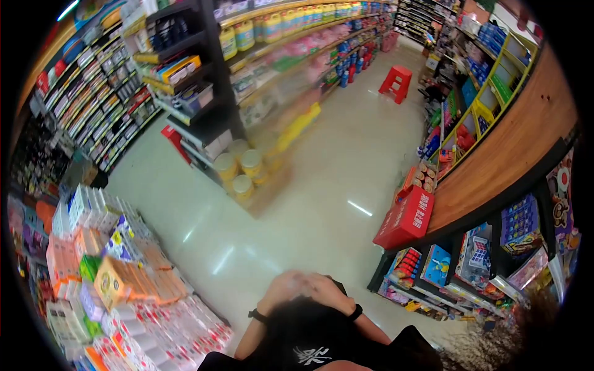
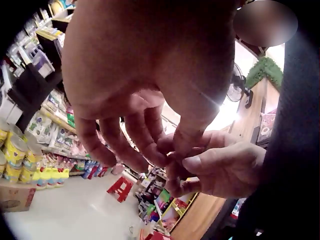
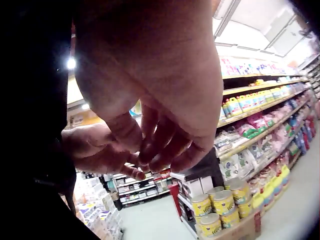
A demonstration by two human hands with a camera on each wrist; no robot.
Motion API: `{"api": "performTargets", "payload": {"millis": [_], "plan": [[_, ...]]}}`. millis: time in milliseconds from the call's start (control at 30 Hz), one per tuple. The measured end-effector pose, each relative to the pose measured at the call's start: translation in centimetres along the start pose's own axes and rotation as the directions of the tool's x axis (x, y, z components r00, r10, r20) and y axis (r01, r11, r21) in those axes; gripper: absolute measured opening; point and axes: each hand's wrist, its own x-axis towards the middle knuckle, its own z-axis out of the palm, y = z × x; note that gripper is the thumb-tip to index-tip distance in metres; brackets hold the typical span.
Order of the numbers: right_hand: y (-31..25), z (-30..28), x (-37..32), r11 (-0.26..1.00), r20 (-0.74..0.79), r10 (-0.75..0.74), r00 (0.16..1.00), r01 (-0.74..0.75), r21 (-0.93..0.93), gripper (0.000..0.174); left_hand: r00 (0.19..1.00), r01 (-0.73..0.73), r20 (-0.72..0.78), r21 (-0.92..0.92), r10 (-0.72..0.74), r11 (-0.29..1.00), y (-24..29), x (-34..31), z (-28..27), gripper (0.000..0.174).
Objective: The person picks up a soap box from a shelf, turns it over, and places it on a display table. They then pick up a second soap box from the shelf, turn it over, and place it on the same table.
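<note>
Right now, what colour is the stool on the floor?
The stool is red, best seen in the head view.

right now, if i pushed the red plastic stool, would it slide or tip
The red plastic stool is probably light and stiff, given its moulded look. Its splayed stance should resist tipping, and the smooth, shiny pale floor suggests it would slide fairly easily.
</note>
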Motion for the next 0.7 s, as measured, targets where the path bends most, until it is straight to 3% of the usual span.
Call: {"api": "performTargets", "payload": {"millis": [133, 233, 333, 400, 467, 567, 700], "plan": [[2.5, -2.0, 0.8, 0.994, -0.034, 0.111, 0.993, -0.112, -0.017, 0.029, 0.985, -0.098, 0.142, -0.019, 0.100, 0.995, -1.3, 5.3, 0.5, 0.035], [5.0, -3.5, 1.5, 0.984, -0.116, 0.172, 0.978, -0.165, 0.068, 0.030, 0.959, -0.112, 0.263, 0.022, 0.103, 0.993, -1.5, 9.3, 1.2, 0.039], [8.8, -6.6, 2.5, 0.991, -0.113, 0.127, 0.985, -0.120, 0.062, 0.029, 0.944, -0.203, 0.259, -0.035, 0.205, 0.979, -2.2, 13.9, 2.3, 0.029], [11.6, -8.6, 3.8, 0.993, -0.121, 0.109, 0.987, -0.102, 0.066, 0.027, 0.936, -0.179, 0.307, -0.005, 0.172, 0.984, -2.1, 17.2, 3.0, 0.031], [14.2, -11.2, 5.4, 0.995, -0.121, 0.084, 0.989, -0.077, 0.061, 0.025, 0.934, -0.170, 0.320, 0.006, 0.160, 0.985, -0.6, 21.0, 3.7, 0.032], [12.4, -18.6, 9.2, 0.995, -0.135, 0.097, 0.986, -0.091, 0.043, 0.027, 0.920, -0.180, 0.353, -0.002, 0.169, 0.984, 2.9, 27.0, 4.2, 0.033], [19.0, -23.4, 10.0, 0.988, -0.132, 0.147, 0.980, -0.153, -0.037, 0.031, 0.852, -0.150, 0.502, -0.032, 0.146, 0.988, 6.8, 35.5, 6.8, 0.029]]}}
